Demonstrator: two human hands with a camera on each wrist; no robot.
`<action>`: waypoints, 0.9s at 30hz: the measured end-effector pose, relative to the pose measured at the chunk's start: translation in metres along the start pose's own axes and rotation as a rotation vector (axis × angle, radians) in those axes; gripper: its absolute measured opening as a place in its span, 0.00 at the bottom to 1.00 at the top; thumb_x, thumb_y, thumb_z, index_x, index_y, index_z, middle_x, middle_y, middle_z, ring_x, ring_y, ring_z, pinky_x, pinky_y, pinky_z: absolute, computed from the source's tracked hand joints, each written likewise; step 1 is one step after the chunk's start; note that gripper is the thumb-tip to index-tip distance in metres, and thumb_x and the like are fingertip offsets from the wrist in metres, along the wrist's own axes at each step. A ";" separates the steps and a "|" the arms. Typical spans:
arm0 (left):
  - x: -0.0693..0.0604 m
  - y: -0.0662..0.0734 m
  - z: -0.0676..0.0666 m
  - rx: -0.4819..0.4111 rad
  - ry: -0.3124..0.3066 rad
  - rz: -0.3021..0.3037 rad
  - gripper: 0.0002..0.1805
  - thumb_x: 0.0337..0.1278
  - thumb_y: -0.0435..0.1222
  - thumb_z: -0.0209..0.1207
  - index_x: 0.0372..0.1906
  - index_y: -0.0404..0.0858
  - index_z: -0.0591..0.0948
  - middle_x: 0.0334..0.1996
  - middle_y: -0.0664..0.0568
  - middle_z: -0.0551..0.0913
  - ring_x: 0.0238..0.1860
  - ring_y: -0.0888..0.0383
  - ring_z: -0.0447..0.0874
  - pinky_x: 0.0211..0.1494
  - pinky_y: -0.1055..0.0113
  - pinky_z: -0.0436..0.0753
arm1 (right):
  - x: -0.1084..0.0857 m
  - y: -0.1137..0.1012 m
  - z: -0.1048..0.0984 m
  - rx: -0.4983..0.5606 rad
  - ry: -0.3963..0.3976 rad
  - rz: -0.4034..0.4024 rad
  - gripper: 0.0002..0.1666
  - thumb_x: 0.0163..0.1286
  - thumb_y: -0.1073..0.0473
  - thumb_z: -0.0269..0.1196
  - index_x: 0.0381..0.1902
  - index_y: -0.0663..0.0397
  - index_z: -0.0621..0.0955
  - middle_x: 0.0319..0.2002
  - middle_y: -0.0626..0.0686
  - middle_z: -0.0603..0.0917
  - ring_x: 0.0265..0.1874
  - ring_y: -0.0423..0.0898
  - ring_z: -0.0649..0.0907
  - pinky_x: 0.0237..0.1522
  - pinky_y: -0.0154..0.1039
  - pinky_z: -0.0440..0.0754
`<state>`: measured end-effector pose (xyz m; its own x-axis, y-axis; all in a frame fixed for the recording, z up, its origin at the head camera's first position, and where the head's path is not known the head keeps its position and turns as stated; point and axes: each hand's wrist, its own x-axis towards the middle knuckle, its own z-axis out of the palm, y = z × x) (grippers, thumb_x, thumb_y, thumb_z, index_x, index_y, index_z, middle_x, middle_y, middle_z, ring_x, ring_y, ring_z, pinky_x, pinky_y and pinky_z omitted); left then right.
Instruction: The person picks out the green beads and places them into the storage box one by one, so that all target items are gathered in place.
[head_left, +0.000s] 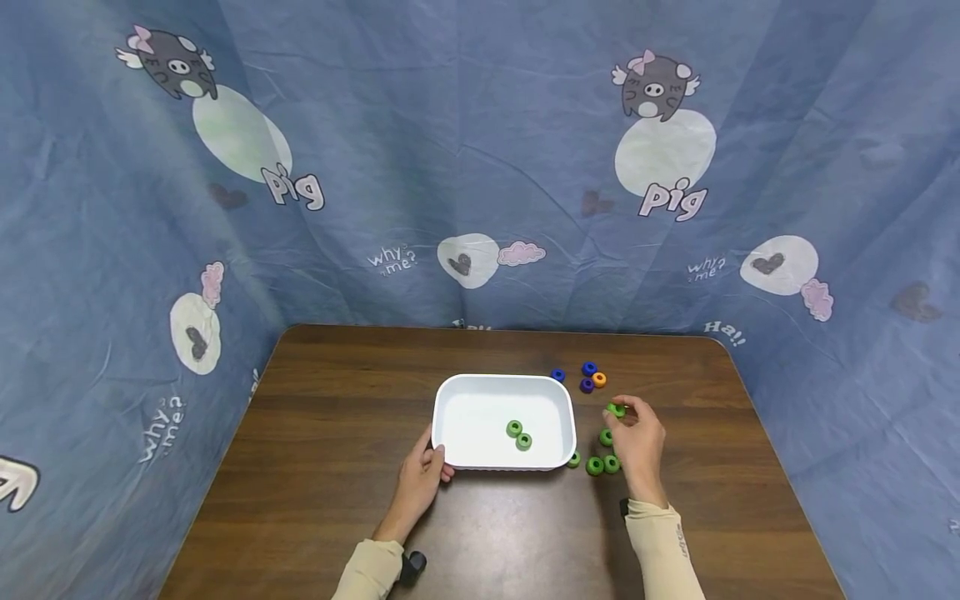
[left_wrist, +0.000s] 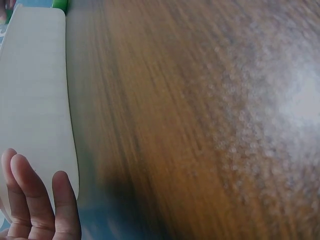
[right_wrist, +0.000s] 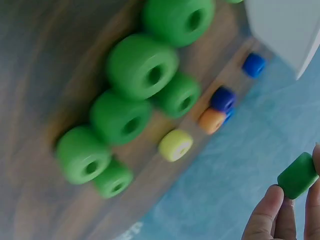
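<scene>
In the head view a white tray holds two green beads, one touching the other. My left hand grips its near left corner, thumb at the rim; in the left wrist view the fingers of the left hand lie against the outer wall of the tray. Right of the tray, my right hand pinches a green bead between thumb and fingers. The right wrist view shows that bead in the fingertips of the right hand, raised off the table.
Several loose green beads lie between the tray and my right hand. Farther back are blue beads, a purple one and an orange one. A yellow bead shows in the right wrist view. Blue printed cloth surrounds the table.
</scene>
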<state>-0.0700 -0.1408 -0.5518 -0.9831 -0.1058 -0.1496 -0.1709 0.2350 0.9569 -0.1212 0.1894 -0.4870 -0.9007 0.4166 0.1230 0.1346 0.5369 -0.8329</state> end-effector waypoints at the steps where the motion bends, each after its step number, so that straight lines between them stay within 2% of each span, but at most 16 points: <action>1: 0.000 0.000 0.000 0.002 -0.001 0.000 0.32 0.74 0.32 0.51 0.78 0.33 0.59 0.25 0.43 0.84 0.24 0.61 0.80 0.29 0.72 0.80 | 0.000 -0.003 0.004 0.007 -0.006 -0.009 0.15 0.61 0.66 0.70 0.46 0.60 0.85 0.47 0.62 0.87 0.42 0.58 0.87 0.43 0.39 0.81; 6: 0.000 -0.001 0.000 0.015 0.002 0.005 0.31 0.74 0.32 0.50 0.78 0.33 0.59 0.24 0.44 0.84 0.24 0.61 0.80 0.29 0.72 0.80 | -0.004 -0.017 0.020 0.015 -0.065 -0.028 0.15 0.60 0.66 0.71 0.46 0.59 0.85 0.47 0.61 0.87 0.46 0.58 0.86 0.49 0.51 0.83; 9: 0.000 0.000 0.000 0.017 0.007 0.007 0.31 0.74 0.32 0.50 0.77 0.33 0.59 0.24 0.44 0.84 0.23 0.62 0.80 0.29 0.72 0.79 | -0.007 -0.023 0.029 0.008 -0.097 -0.043 0.15 0.60 0.65 0.71 0.47 0.58 0.85 0.47 0.61 0.87 0.46 0.59 0.86 0.50 0.54 0.83; 16: 0.001 -0.001 0.000 0.021 0.006 0.011 0.31 0.74 0.32 0.51 0.77 0.33 0.59 0.24 0.44 0.84 0.23 0.62 0.80 0.29 0.72 0.79 | -0.013 -0.028 0.045 -0.003 -0.124 -0.114 0.13 0.58 0.67 0.71 0.43 0.58 0.86 0.44 0.59 0.87 0.41 0.56 0.87 0.45 0.50 0.84; 22: 0.001 -0.002 0.000 0.025 0.012 0.009 0.31 0.74 0.33 0.51 0.78 0.34 0.59 0.23 0.45 0.84 0.23 0.62 0.80 0.29 0.72 0.80 | -0.015 -0.031 0.056 -0.018 -0.146 -0.141 0.12 0.56 0.68 0.72 0.40 0.56 0.86 0.43 0.58 0.88 0.44 0.54 0.84 0.48 0.47 0.80; 27: 0.001 -0.003 0.001 0.020 0.016 0.015 0.31 0.74 0.32 0.51 0.77 0.34 0.60 0.23 0.45 0.84 0.22 0.63 0.80 0.29 0.71 0.81 | -0.017 -0.028 0.065 -0.016 -0.172 -0.184 0.12 0.55 0.69 0.73 0.39 0.59 0.86 0.40 0.59 0.88 0.42 0.55 0.84 0.48 0.47 0.81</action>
<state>-0.0702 -0.1404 -0.5548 -0.9844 -0.1171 -0.1311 -0.1574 0.2561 0.9537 -0.1369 0.1195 -0.5006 -0.9676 0.1805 0.1765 -0.0326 0.6038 -0.7965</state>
